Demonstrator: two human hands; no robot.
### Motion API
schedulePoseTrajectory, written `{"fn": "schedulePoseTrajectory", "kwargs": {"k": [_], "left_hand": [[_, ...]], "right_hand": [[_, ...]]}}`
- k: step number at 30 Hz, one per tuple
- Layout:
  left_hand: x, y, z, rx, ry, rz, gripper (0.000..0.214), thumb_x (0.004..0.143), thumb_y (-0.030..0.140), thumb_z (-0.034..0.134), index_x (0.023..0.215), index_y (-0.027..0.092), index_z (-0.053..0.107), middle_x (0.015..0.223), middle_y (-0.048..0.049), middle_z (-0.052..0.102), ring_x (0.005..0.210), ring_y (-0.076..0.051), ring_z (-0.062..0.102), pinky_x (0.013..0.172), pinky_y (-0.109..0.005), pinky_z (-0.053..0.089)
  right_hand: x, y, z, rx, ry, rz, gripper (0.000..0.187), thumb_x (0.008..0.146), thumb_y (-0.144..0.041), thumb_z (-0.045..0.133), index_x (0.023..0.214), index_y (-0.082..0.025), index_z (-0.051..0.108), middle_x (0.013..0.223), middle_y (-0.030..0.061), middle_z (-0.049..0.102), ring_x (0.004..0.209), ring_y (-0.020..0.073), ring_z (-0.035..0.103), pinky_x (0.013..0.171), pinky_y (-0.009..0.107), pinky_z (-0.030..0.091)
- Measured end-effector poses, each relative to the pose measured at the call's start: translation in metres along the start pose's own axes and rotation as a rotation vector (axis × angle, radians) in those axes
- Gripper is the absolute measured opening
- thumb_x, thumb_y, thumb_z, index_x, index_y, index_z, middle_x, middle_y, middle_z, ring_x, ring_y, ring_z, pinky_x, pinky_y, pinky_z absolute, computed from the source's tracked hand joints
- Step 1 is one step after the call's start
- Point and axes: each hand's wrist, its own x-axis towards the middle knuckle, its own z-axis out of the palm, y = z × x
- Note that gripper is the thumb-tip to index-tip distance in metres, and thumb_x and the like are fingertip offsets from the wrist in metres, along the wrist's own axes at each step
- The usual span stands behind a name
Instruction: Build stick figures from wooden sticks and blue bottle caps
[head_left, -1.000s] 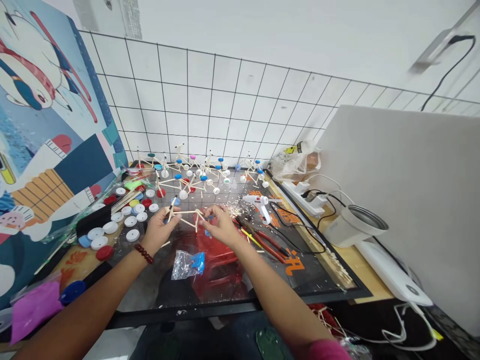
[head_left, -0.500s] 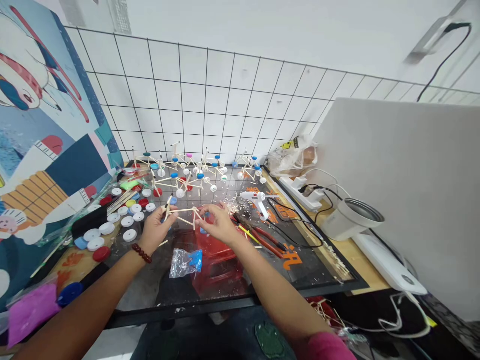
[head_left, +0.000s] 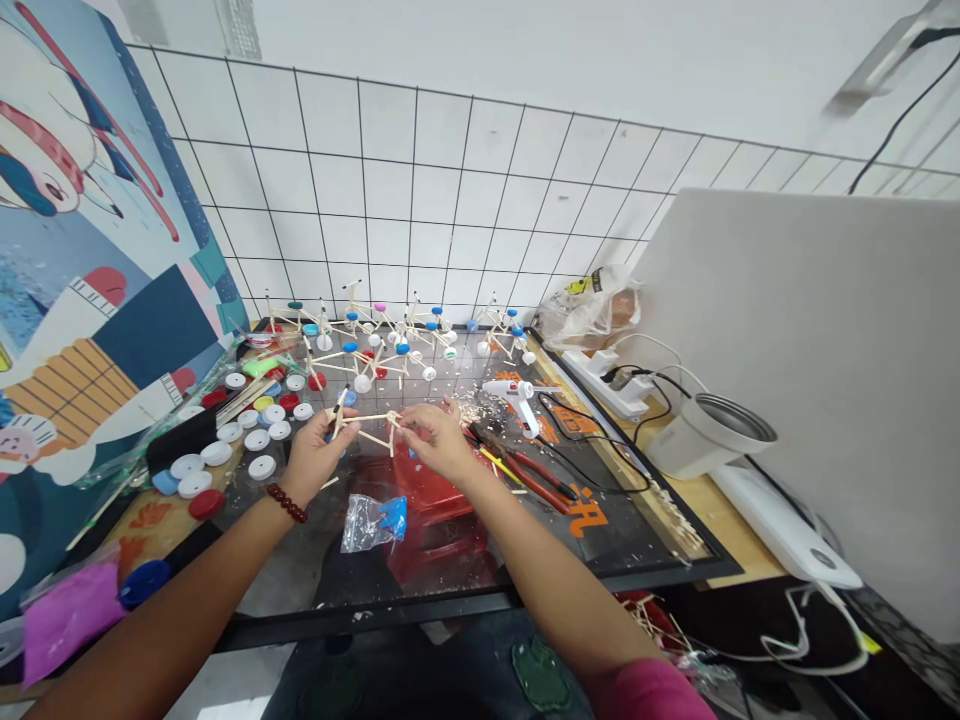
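Between my two hands a small frame of thin wooden sticks (head_left: 365, 418) is held above the dark glossy table. My left hand (head_left: 316, 452), with a red bead bracelet at the wrist, pinches its left end, where one stick stands up with a dark tip. At the frame's right end, the fingers of my right hand (head_left: 435, 435) close on the joint of the sticks. Behind it stand several finished-looking stick figures (head_left: 403, 350) with coloured bottle caps. Loose bottle caps (head_left: 262, 467) lie to the left of my left hand.
A white glue gun (head_left: 517, 395) lies right of my hands, its cord running to a power strip (head_left: 611, 385). Red-handled pliers (head_left: 536, 480) and a yellow pen-like stick (head_left: 495, 467) are nearer. A clear bag with blue contents (head_left: 375, 522) lies in front. A white cylinder (head_left: 697, 440) stands right.
The fingers of my right hand have shifted slightly at the right end of the stick frame. My left hand keeps its pinch. The whole view has moved a little.
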Motion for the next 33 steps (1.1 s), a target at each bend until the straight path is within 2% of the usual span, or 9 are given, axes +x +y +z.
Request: {"fn": "schedulePoseTrajectory", "kwargs": {"k": [10, 19, 23, 27, 33], "left_hand": [[0.001, -0.004, 0.0, 0.022, -0.008, 0.013, 0.04, 0.076, 0.05, 0.073, 0.1, 0.019, 0.072, 0.088, -0.003, 0.07, 0.083, -0.02, 0.061, 0.079, -0.031, 0.046], [0.0, -0.001, -0.001, 0.017, -0.01, 0.023, 0.04, 0.076, 0.051, 0.073, 0.1, 0.019, 0.072, 0.089, -0.0041, 0.07, 0.085, -0.022, 0.063, 0.083, -0.034, 0.047], [0.0, 0.002, -0.001, 0.027, -0.001, 0.008, 0.041, 0.074, 0.052, 0.073, 0.098, 0.019, 0.072, 0.09, -0.0046, 0.071, 0.088, -0.023, 0.063, 0.085, -0.035, 0.047], [-0.001, 0.001, -0.002, 0.029, -0.002, 0.012, 0.043, 0.074, 0.053, 0.074, 0.1, 0.019, 0.073, 0.093, -0.0052, 0.072, 0.089, -0.024, 0.064, 0.086, -0.036, 0.047], [-0.001, -0.004, -0.003, 0.024, -0.008, 0.012, 0.043, 0.075, 0.051, 0.075, 0.104, 0.019, 0.073, 0.093, -0.0051, 0.073, 0.09, -0.024, 0.064, 0.088, -0.038, 0.047]], "right_hand": [[0.0, 0.0, 0.002, 0.045, -0.023, 0.056, 0.008, 0.091, -0.021, 0.064, 0.084, -0.025, 0.066, 0.107, 0.0005, 0.078, 0.104, 0.0222, 0.07, 0.119, 0.055, 0.01], [-0.001, 0.001, 0.006, 0.043, -0.003, 0.067, 0.01, 0.092, -0.024, 0.061, 0.084, -0.026, 0.066, 0.105, 0.0013, 0.078, 0.102, 0.022, 0.07, 0.119, 0.053, 0.016], [-0.002, -0.001, 0.002, 0.03, -0.007, 0.062, 0.006, 0.09, -0.027, 0.063, 0.094, -0.026, 0.067, 0.109, 0.0023, 0.077, 0.105, 0.0229, 0.069, 0.12, 0.054, 0.013], [-0.004, 0.003, -0.01, 0.046, 0.05, 0.113, 0.027, 0.085, -0.026, 0.065, 0.112, -0.026, 0.063, 0.118, 0.0045, 0.074, 0.113, 0.0254, 0.067, 0.12, 0.057, 0.011], [-0.004, 0.019, -0.021, 0.105, 0.177, 0.248, 0.028, 0.083, -0.017, 0.056, 0.108, -0.025, 0.065, 0.111, 0.0051, 0.077, 0.112, 0.0252, 0.068, 0.118, 0.057, 0.022]]}}
